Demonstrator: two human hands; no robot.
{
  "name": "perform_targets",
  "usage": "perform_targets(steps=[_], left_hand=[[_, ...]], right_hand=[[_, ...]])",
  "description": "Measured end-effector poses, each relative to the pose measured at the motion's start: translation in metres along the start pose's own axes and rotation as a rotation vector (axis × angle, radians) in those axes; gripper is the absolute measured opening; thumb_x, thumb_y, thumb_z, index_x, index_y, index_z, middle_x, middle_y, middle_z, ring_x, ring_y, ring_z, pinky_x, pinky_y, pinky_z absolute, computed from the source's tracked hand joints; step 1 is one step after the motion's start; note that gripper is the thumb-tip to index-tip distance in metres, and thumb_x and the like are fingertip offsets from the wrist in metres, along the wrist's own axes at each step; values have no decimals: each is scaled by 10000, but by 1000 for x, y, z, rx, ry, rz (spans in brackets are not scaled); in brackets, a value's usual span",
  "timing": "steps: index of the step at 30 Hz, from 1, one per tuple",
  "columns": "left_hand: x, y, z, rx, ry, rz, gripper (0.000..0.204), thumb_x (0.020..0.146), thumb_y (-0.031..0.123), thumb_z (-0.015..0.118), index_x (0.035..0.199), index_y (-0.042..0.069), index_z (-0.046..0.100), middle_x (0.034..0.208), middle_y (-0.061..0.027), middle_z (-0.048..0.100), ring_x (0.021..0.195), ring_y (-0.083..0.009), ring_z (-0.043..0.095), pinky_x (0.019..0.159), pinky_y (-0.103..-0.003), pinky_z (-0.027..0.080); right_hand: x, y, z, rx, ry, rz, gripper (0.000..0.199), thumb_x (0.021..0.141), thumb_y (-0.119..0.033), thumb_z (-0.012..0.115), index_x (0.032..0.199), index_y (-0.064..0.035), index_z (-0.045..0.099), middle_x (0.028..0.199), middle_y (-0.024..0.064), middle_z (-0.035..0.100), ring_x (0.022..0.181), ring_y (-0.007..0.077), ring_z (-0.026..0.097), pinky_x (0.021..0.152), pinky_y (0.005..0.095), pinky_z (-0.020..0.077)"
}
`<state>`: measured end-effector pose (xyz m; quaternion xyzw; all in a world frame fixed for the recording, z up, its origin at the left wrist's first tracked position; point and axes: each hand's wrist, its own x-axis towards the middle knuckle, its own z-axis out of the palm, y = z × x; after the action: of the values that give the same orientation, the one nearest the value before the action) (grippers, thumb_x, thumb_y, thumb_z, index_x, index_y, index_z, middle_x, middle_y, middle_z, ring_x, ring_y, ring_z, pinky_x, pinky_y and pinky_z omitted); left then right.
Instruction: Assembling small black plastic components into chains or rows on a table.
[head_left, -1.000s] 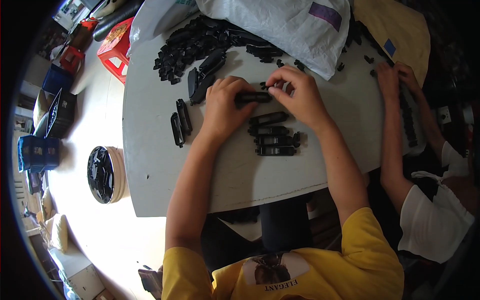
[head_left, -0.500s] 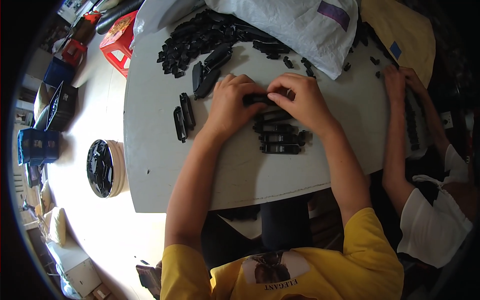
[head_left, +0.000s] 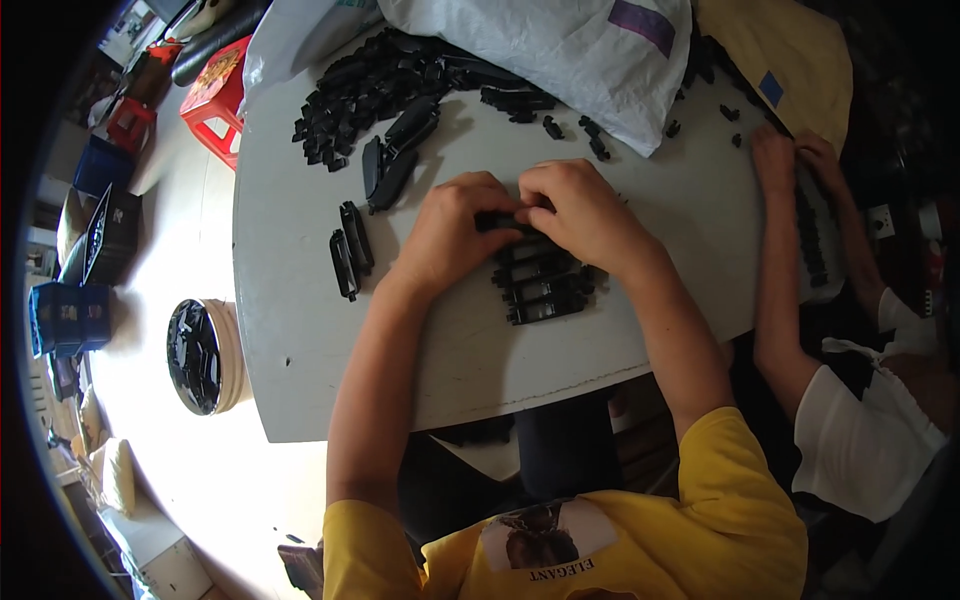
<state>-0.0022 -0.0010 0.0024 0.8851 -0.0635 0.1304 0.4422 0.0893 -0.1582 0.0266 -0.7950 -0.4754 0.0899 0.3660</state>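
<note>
black plastic part [head_left: 503, 219] btwn left hand [head_left: 452, 232] & right hand [head_left: 582, 215], over table [head_left: 300, 300]

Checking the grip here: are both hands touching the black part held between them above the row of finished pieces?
Touching. The head view shows the left hand and right hand pinching the black part from both ends.

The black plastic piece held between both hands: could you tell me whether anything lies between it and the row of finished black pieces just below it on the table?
Nothing visible does. The left hand and right hand grip the black plastic piece together, directly above the row of black pieces. Between them shows no other object, though the fingers hide part of the gap.
</note>
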Motion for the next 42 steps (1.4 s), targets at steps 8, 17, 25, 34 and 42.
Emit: perform_targets(steps=[8,17,25,34,42], left_hand=[[-2,-2,-4,-13,-10,-9,304,611,-8,765,906,34,706,869,-98,625,813,-279,607,727,-340,498],[-3,-2,-13,-36,-105,2,204,714,25,747,912,7,700,915,-77,639,818,-217,617,753,-307,494],[-1,-2,-28,529,588,-103,213,768,102,719,950,37,630,884,-108,592,803,-278,588,726,-376,478],[-10,-3,-32,971,460,-253,280,726,105,708,980,89,589,919,-76,582,890,-257,577,749,-387,448],[-4,4,-25,734,547,-166,368,705,23,695,1054,75,589,822,-64,562,784,-212,584,686,-344,475]], right_hand=[[0,-6,-3,-167,-65,85,86,755,-79,661,749,-58,578,777,91,631,778,305,628,638,424,477],[-7,6,-1,-13,-65,17,180,750,-73,686,723,-37,512,722,88,569,657,262,560,622,359,448],[2,61,-17,-308,569,172,143,792,-56,687,821,-13,554,745,61,566,639,154,544,601,297,461],[1,30,-11,334,305,146,167,815,37,588,972,-22,590,841,22,591,730,94,589,669,261,499],[0,31,-2,-66,234,71,132,766,35,613,858,1,526,768,32,599,699,92,588,652,263,482]])
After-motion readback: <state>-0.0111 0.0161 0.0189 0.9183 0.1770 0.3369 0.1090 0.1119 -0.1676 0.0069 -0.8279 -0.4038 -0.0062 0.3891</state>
